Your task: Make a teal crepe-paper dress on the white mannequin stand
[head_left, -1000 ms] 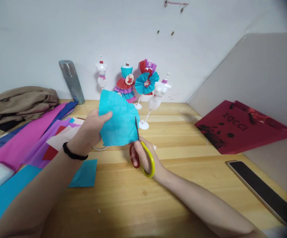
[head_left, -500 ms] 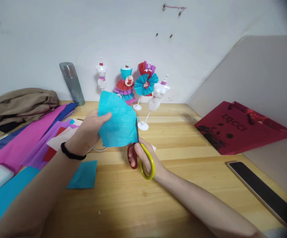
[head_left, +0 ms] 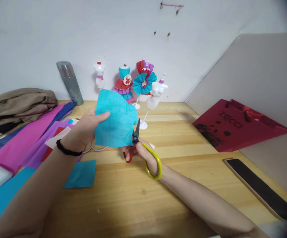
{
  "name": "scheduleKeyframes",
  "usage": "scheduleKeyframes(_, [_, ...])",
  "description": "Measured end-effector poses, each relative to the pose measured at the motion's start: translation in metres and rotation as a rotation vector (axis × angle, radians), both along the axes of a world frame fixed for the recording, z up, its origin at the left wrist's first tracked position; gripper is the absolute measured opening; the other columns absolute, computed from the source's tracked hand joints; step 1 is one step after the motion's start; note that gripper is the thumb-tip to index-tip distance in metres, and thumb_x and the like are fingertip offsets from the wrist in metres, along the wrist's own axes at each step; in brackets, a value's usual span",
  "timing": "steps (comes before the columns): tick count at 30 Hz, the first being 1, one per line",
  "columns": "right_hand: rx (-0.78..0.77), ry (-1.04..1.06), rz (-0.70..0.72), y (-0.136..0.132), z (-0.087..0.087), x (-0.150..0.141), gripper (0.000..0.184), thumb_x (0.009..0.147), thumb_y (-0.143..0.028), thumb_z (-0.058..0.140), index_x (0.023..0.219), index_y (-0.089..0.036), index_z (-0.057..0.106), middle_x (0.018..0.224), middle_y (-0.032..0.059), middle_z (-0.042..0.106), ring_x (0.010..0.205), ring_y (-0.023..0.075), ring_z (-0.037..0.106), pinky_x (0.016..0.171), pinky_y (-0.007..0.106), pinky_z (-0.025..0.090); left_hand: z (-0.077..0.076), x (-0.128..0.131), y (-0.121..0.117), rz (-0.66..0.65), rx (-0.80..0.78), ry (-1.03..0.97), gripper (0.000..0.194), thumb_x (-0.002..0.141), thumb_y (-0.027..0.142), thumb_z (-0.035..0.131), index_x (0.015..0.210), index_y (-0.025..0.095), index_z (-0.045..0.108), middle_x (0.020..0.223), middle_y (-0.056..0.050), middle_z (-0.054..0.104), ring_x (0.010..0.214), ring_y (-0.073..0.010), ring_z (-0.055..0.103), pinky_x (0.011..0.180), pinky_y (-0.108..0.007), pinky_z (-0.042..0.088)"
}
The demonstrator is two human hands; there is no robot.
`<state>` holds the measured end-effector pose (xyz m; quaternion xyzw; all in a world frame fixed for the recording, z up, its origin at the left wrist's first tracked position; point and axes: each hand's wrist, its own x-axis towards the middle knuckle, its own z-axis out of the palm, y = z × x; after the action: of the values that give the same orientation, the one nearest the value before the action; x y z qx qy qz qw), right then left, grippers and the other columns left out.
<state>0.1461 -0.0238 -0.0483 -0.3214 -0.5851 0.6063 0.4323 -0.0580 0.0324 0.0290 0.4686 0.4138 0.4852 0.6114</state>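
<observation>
Left grip (head_left: 84, 127) pinches blue paper (head_left: 116, 120); right grip (head_left: 146, 155), clamped on scissors (head_left: 135, 138), has spread the blades (head_left: 138, 128).

A pale wooden tabletop (head_left: 183, 178) meets plain whitish walls (head_left: 103, 29) under soft light
</observation>
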Motion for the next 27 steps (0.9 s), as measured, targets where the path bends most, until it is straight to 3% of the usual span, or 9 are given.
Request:
scheduleKeyframes(5, [0.015, -0.041, -0.053, -0.001, 0.001, 0.0, 0.063, 0.086, -0.081, 0.049, 0.085, -0.019, 0.059, 0.071, 0.005, 0.064, 0.066, 0.0191, 0.061, 0.068, 0.035, 0.051, -0.001, 0.007, -0.007, -0.035, -0.025, 0.001, 0.04, 0.069, 0.035, 0.086, 0.102, 0.015, 0.077, 0.098, -0.014, 0.081, 0.089, -0.034, 0.077, 0.077, -0.045, 0.065])
scheduleKeyframes(8, [0.025, -0.042, -0.06, 0.0, 0.001, 0.001, 0.064, 0.087, -0.082, 0.048, 0.079, -0.019, 0.057, 0.07, 0.0055, 0.064, 0.067, 0.0191, 0.062, 0.07, 0.036, 0.052, -0.001, 0.009, -0.011, -0.066, -0.043, -0.017, 0.042, 0.067, 0.038, 0.087, 0.1, 0.015, 0.078, 0.097, -0.014, 0.081, 0.087, -0.0352, 0.077, 0.072, -0.045, 0.065])
scheduleKeyframes(14, [0.033, -0.012, -0.087, 0.003, 0.002, 0.002, 0.061, 0.088, -0.08, 0.049, 0.089, -0.02, 0.058, 0.071, 0.0029, 0.065, 0.066, 0.0179, 0.062, 0.068, 0.033, 0.051, 0.002, 0.014, -0.015, -0.068, -0.106, -0.036, 0.048, 0.064, 0.032, 0.089, 0.106, 0.015, 0.076, 0.097, -0.013, 0.081, 0.097, -0.0373, 0.076, 0.071, -0.044, 0.066])
scheduleKeyframes(20, [0.057, -0.002, -0.1, 0.007, -0.001, 0.003, 0.06, 0.089, -0.08, 0.048, 0.087, -0.021, 0.058, 0.069, 0.0025, 0.065, 0.065, 0.019, 0.063, 0.065, 0.033, 0.049, -0.002, 0.018, -0.015, -0.092, -0.124, -0.062, 0.047, 0.07, 0.031, 0.086, 0.114, 0.016, 0.074, 0.1, -0.012, 0.081, 0.103, -0.0363, 0.075, 0.08, -0.046, 0.066])
scheduleKeyframes(27, [0.069, 0.013, -0.094, 0.007, 0.001, 0.003, 0.059, 0.09, -0.079, 0.046, 0.083, -0.021, 0.056, 0.065, 0.0022, 0.064, 0.063, 0.02, 0.062, 0.065, 0.034, 0.048, -0.005, 0.017, -0.014, -0.101, -0.129, -0.062, 0.051, 0.074, 0.033, 0.085, 0.121, 0.016, 0.072, 0.098, -0.012, 0.081, 0.1, -0.0348, 0.076, 0.079, -0.044, 0.066])
